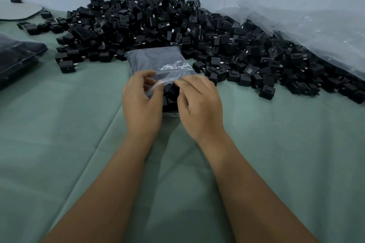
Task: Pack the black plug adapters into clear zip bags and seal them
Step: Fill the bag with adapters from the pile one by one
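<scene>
Fingers (152, 80) of left hand (141, 102) and right hand (199, 102) curled, pinching mouth of filled zip bag (158, 61) on green table (59, 144), before adapter pile (177, 25). Likely heavy, film slippery and limp; best gripped along zip strip.

We find the zip bag (158, 61) lying on the worktop (276, 144) directly before the heap of adapters (158, 23), its near end between our left hand (142, 100) and right hand (199, 104). Packed bags (17, 55) sit at far left, loose plastic sheeting (316, 25) behind the heap at right.
</scene>
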A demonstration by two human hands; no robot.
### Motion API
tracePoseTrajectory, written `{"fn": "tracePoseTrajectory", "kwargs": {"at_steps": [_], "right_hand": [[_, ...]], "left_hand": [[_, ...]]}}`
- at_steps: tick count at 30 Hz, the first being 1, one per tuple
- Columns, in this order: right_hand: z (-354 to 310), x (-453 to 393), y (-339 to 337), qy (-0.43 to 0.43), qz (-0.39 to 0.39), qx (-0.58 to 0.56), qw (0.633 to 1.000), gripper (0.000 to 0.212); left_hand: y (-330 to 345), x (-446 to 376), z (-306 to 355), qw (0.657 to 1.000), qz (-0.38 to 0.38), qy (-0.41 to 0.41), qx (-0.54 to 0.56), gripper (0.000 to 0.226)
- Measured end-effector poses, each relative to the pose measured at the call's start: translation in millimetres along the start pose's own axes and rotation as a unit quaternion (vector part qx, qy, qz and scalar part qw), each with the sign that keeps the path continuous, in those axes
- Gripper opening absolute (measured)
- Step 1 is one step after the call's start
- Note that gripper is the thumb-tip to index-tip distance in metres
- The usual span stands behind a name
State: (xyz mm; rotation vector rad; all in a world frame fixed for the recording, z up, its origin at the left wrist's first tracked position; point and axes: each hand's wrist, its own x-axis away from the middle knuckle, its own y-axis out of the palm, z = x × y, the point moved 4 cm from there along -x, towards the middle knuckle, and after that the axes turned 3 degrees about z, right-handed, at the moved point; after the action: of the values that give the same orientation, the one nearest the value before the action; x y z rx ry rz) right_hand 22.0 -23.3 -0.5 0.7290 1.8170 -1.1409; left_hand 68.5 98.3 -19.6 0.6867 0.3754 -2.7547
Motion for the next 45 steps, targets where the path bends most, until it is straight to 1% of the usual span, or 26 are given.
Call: {"fn": "tracePoseTrajectory", "kwargs": {"at_steps": [3, 8, 11, 15, 18, 21, 24, 26, 30, 35, 38, 40, 42, 44, 45], "right_hand": [[0, 2, 5, -0.003, -0.026, 0.027, 0.999, 0.019], [-2, 4, 6, 0.029, -0.045, -0.013, 0.998, 0.010], [-1, 6, 6, 0.044, -0.086, 0.028, 0.995, 0.007], [0, 6, 10, 0.074, -0.137, 0.074, 0.985, 0.018], [-2, 5, 11, 0.094, -0.150, 0.079, 0.981, 0.019], [-4, 5, 13, 0.130, -0.165, 0.053, 0.976, 0.019], [-6, 4, 17, 0.155, -0.176, 0.002, 0.972, 0.030], [-7, 5, 22, 0.153, -0.201, -0.001, 0.968, 0.033], [-3, 13, 30, 0.130, -0.273, 0.059, 0.951, 0.035], [-2, 10, 30, 0.150, -0.257, 0.031, 0.954, 0.030], [-4, 4, 38, 0.138, -0.293, 0.043, 0.945, 0.033], [-3, -2, 46, 0.115, -0.336, 0.070, 0.932, 0.033], [-5, -6, 54, 0.092, -0.379, 0.097, 0.916, 0.027], [-6, -12, 58, 0.096, -0.400, 0.102, 0.906, 0.006], [-4, -16, 60, 0.108, -0.409, 0.101, 0.901, 0.013]], "left_hand": [[0, 0, -2, 1.000, -0.002, 0.009, -0.014, 0.016], [5, -1, -1, 0.998, -0.027, 0.029, -0.040, 0.011], [4, -1, 0, 0.998, -0.027, 0.031, -0.045, 0.007], [4, 1, -1, 0.999, -0.028, 0.005, -0.024, 0.014], [5, 1, 0, 0.999, -0.029, 0.010, -0.020, 0.016], [4, 1, 1, 0.999, -0.014, 0.022, -0.021, 0.013], [2, 1, 6, 0.998, -0.003, 0.063, -0.021, 0.009], [1, 2, 8, 0.996, 0.002, 0.085, -0.033, 0.010], [2, 2, 8, 0.995, 0.010, 0.092, -0.038, 0.010], [1, 3, 9, 0.995, 0.010, 0.095, -0.030, 0.011], [1, 4, 10, 0.994, 0.009, 0.102, -0.038, 0.013], [1, 3, 10, 0.994, 0.006, 0.099, -0.039, 0.015], [0, 3, 11, 0.994, 0.012, 0.103, -0.037, 0.017], [-1, 3, 13, 0.993, 0.017, 0.113, -0.037, 0.019], [0, 4, 14, 0.992, 0.017, 0.118, -0.036, 0.019]]}}
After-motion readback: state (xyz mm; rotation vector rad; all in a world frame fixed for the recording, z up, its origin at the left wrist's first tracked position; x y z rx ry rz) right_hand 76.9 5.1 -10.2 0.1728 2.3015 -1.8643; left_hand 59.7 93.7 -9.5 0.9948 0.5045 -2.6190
